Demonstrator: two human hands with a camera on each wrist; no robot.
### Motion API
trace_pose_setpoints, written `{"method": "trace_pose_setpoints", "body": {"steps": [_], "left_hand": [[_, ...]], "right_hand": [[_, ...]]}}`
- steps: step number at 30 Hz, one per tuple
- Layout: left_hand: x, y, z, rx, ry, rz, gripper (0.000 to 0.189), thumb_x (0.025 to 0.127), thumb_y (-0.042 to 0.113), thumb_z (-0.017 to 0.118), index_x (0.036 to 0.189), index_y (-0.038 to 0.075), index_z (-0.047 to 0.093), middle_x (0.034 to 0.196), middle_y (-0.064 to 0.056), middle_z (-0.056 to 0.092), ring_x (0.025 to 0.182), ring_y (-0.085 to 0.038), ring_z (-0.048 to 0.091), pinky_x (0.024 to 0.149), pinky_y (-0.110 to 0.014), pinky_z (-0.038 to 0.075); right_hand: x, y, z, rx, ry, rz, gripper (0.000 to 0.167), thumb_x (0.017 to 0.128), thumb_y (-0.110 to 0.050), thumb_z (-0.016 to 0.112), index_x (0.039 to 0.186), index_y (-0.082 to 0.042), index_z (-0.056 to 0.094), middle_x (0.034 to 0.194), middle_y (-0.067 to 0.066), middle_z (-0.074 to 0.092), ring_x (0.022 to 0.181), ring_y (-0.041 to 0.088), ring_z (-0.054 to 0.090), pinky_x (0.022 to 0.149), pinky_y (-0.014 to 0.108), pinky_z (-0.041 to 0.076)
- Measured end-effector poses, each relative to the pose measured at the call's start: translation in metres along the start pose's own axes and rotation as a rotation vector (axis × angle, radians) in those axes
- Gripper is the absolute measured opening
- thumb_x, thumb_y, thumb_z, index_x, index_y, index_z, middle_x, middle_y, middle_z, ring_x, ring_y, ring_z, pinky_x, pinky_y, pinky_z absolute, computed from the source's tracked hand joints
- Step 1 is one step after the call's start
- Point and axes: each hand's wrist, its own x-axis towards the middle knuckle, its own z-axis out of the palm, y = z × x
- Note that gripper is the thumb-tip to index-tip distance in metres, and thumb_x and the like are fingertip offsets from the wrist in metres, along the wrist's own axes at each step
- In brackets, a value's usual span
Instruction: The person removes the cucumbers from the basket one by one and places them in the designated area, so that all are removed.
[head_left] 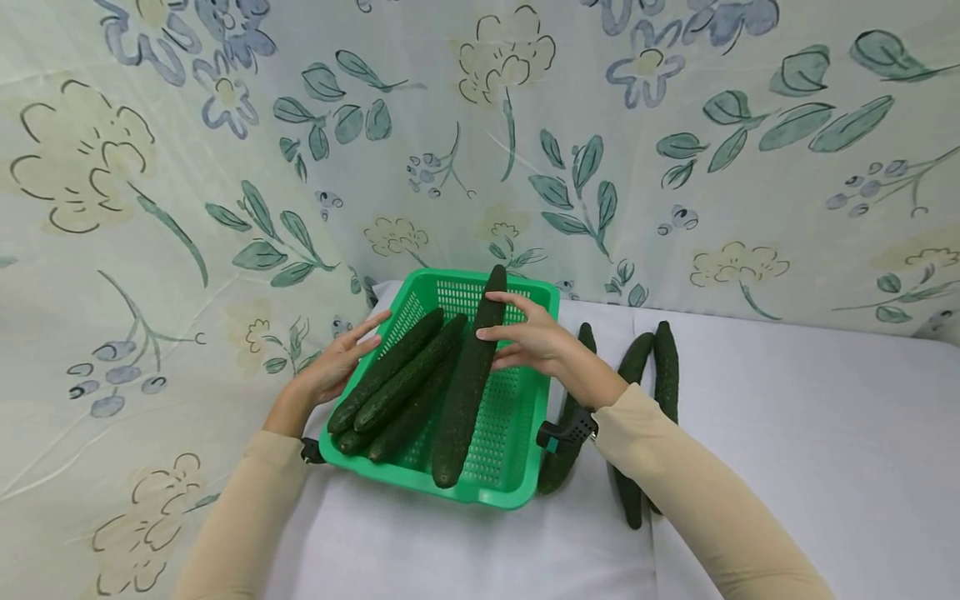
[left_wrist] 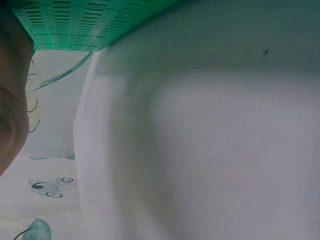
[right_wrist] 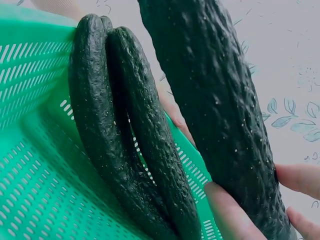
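Observation:
My right hand (head_left: 528,337) pinches a long dark green cucumber (head_left: 470,383) between thumb and fingers, above the green basket (head_left: 517,496). In the right wrist view, this cucumber (right_wrist: 210,100) fills the upper right, with fingertips on both its sides. My left hand (head_left: 333,367) is at the basket's left side, its fairly straight fingers touching the rim. Several cucumbers (head_left: 408,371) lie side by side in the basket's left part. The left wrist view shows the perforated basket wall (left_wrist: 75,22) and part of the hand; the fingertips are out of sight there.
To the right of the basket, three more cucumbers lie on the white cloth (head_left: 787,433): one near the basket (head_left: 555,475), two farther right, a middle one (head_left: 633,362) and an outer one (head_left: 666,367). My right forearm partly covers them. A floral curtain (head_left: 450,125) hangs behind.

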Motion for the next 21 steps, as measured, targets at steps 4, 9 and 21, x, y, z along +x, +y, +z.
{"method": "trace_pose_setpoints", "body": {"steps": [4,9,21], "left_hand": [[0.001,-0.001,0.000,0.019,0.005,0.005,0.054,0.110,0.029,0.038,0.161,0.031,0.020,0.165,-0.007,0.005,0.124,-0.016,0.056,0.092,-0.036,0.054],[0.000,-0.001,0.000,-0.024,-0.004,-0.001,0.053,0.111,0.027,0.037,0.161,0.032,0.020,0.161,-0.014,0.021,0.120,-0.020,0.059,0.090,-0.038,0.055],[0.001,0.000,0.001,-0.027,-0.006,-0.010,0.053,0.111,0.027,0.036,0.161,0.031,0.019,0.160,-0.017,0.024,0.118,-0.020,0.061,0.088,-0.037,0.056]], "right_hand": [[-0.004,0.000,-0.005,0.009,0.002,-0.014,0.071,0.093,0.002,0.068,0.152,-0.025,0.041,0.163,0.007,0.008,0.080,0.035,0.066,0.072,0.044,0.059],[-0.011,-0.002,-0.011,0.009,0.002,-0.034,0.073,0.094,0.002,0.066,0.155,-0.025,0.037,0.161,0.013,0.013,0.083,0.035,0.067,0.074,0.045,0.059],[-0.027,-0.009,-0.031,-0.013,-0.010,-0.080,0.074,0.095,0.000,0.066,0.156,-0.023,0.033,0.159,0.016,0.016,0.086,0.037,0.068,0.074,0.043,0.059]]}}
